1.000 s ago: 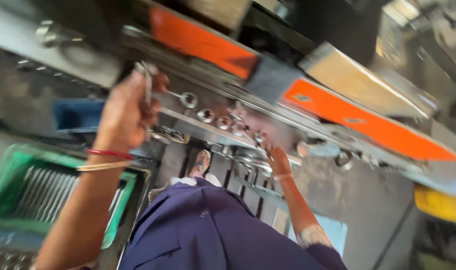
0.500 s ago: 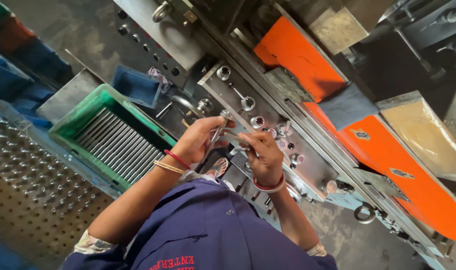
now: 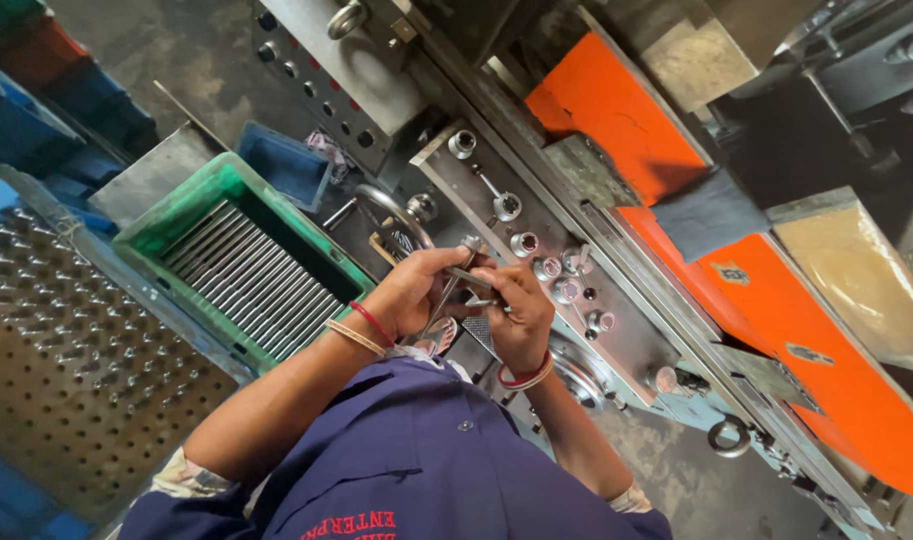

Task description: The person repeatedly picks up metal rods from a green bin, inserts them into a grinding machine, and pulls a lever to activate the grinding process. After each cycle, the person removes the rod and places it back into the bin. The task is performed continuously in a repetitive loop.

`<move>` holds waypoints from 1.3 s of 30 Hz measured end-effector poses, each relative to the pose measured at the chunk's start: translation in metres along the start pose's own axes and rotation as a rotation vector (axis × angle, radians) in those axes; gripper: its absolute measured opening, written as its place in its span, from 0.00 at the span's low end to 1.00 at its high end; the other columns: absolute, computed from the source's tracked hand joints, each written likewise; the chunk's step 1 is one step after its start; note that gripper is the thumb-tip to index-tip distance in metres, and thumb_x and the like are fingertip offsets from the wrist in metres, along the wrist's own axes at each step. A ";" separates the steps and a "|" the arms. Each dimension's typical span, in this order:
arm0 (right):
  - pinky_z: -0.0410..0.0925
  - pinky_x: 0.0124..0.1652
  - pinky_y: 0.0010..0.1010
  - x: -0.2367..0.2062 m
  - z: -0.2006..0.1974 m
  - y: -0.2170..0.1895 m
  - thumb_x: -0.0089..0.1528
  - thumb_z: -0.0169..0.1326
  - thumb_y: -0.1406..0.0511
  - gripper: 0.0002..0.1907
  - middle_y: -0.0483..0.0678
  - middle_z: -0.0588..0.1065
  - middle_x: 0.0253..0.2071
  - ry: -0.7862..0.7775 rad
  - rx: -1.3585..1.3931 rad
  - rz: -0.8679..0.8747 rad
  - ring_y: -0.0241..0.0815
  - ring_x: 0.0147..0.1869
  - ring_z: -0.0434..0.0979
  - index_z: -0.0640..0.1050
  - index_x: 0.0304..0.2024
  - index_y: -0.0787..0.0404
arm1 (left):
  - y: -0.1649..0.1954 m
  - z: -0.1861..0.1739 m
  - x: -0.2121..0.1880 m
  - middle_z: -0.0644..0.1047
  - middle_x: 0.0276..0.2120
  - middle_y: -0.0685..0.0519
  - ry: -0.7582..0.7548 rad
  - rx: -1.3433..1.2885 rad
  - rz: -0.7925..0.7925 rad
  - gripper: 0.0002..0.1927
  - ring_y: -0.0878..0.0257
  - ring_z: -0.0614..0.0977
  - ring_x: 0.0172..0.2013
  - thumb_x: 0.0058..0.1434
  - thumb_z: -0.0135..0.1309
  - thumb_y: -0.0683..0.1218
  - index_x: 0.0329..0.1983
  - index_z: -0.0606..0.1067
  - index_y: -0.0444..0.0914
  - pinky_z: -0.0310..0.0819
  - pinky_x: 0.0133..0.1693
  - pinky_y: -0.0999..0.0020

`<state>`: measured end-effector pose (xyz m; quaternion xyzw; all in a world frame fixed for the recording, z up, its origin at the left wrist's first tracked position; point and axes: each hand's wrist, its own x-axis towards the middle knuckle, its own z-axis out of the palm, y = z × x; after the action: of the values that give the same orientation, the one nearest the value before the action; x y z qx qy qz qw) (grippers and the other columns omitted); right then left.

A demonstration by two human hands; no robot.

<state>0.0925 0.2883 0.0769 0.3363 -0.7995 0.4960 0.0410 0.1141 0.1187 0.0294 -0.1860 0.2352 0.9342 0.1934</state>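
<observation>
Fingers of both my left hand and right hand pinch one thin steel rod before the machine panel; many rods remain in the green crate.

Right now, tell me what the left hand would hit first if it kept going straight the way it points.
The left hand points up and right, holding a thin metal rod. Straight ahead it would probably first meet the right hand, then the grey machine panel with round knobs; depth is unclear.
</observation>
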 end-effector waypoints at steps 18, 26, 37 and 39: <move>0.65 0.34 0.34 -0.017 -0.006 0.010 0.62 0.64 0.65 0.14 0.52 0.68 0.29 -0.041 -0.194 -0.061 0.51 0.32 0.71 0.70 0.32 0.61 | -0.002 -0.016 0.022 0.82 0.42 0.55 -0.083 0.025 0.263 0.12 0.61 0.83 0.47 0.67 0.48 0.53 0.40 0.74 0.40 0.78 0.50 0.56; 0.69 0.43 0.41 -0.002 -0.011 0.003 0.64 0.52 0.71 0.13 0.59 0.75 0.43 -0.351 -0.050 0.022 0.63 0.46 0.77 0.72 0.52 0.65 | 0.002 0.001 0.004 0.80 0.40 0.49 -0.106 0.196 0.131 0.13 0.56 0.81 0.40 0.69 0.49 0.47 0.45 0.78 0.33 0.77 0.40 0.57; 0.71 0.42 0.40 -0.043 -0.051 0.066 0.58 0.48 0.72 0.15 0.57 0.76 0.39 -0.179 -0.080 0.304 0.57 0.42 0.79 0.72 0.48 0.62 | 0.030 -0.029 0.047 0.79 0.34 0.53 0.320 0.435 0.582 0.17 0.64 0.82 0.36 0.73 0.40 0.50 0.40 0.76 0.36 0.74 0.38 0.71; 0.70 0.38 0.42 -0.060 -0.088 0.123 0.55 0.46 0.74 0.19 0.58 0.77 0.39 0.007 -0.249 0.404 0.58 0.40 0.79 0.73 0.49 0.62 | 0.051 -0.045 0.034 0.77 0.36 0.55 0.355 0.616 0.622 0.15 0.65 0.76 0.34 0.74 0.41 0.51 0.45 0.76 0.38 0.71 0.38 0.68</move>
<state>0.0436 0.4249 0.0033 0.1601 -0.9054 0.3930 -0.0150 0.0733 0.0633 -0.0033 -0.1976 0.5755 0.7882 -0.0924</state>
